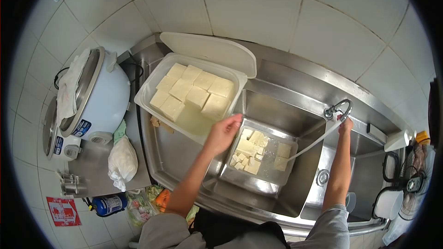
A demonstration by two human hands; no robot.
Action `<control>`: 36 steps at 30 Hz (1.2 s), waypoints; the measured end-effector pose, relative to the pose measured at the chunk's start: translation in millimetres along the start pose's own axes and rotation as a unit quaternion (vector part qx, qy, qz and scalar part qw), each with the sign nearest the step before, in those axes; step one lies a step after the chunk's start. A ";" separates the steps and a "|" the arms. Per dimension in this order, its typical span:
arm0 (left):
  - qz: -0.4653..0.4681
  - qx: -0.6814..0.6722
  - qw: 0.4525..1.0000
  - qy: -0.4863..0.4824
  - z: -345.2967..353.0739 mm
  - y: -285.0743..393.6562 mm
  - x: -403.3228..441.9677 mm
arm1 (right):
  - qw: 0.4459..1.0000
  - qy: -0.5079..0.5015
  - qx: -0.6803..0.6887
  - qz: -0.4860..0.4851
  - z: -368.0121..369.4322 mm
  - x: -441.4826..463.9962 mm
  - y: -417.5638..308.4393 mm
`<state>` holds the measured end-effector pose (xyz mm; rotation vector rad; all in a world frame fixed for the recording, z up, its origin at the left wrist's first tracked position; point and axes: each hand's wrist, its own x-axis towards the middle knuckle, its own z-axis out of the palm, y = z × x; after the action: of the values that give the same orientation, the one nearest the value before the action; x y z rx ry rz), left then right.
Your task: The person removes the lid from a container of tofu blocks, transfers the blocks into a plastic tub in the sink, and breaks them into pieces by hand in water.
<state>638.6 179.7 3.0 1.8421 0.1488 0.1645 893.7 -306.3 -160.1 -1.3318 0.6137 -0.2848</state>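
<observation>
"Fingers (234, 120) of the left hand (224, 134), how are they?"
"Curled together, over the left edge of the sink basin (267, 103)."
"And the right hand (345, 124)?"
"At the tap (346, 103), right of the basin; if its fingers grip, I cannot tell."
"Where is the tofu (245, 147)?"
"Pieces (252, 167) lie in a tray (270, 174) inside the basin, big blocks (181, 90) in the tub (191, 122) left of it."

- Bright, fairly even light; its source is out of frame.
- Soft glare whitens the steel sink (290, 199), with darker shading on its inner walls.
- Wide-angle distortion bows the wall tiles (251, 9); the corners fall to black.
- Small label print is unreadable.
</observation>
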 end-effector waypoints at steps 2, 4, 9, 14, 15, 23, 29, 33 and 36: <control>-0.009 0.041 0.996 0.082 -34.8 -17.0 11.7 | 0.998 0.014 0.047 0.039 13.8 -19.2 -26.4; -0.038 0.186 0.972 0.141 -69.6 -51.1 26.6 | 0.996 -0.038 0.048 0.057 21.4 -15.9 -43.1; -0.377 -0.021 0.918 0.125 -92.6 -127.6 61.4 | 0.987 -0.098 0.015 0.129 30.2 -39.8 -75.5; -0.342 -0.039 0.920 0.189 -69.3 -131.0 70.1 | 0.997 0.076 0.003 -0.023 24.3 -74.5 -50.2; -0.334 -0.007 0.920 0.203 -63.8 -141.0 76.9 | 0.989 0.114 0.030 -0.089 20.8 -94.5 -38.4; -0.320 -0.012 0.928 0.191 -47.5 -103.4 80.7 | 0.985 0.091 0.035 -0.139 47.0 -267.8 -8.7; -0.409 -0.103 0.900 0.110 -67.4 -100.6 81.3 | 0.982 -0.029 -0.016 -0.187 70.4 -329.8 -16.0; -0.354 -0.187 0.916 0.003 -70.5 -107.6 79.8 | 0.978 -0.089 -0.043 -0.184 77.8 -350.6 -6.9; -0.352 -0.158 0.915 0.112 -59.6 -97.5 80.8 | 0.972 -0.115 -0.063 -0.195 84.2 -358.0 -3.0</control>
<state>704.9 277.6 -71.8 1.3447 0.8824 -0.1049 651.6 -49.1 -57.5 -1.5797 0.1727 -0.4079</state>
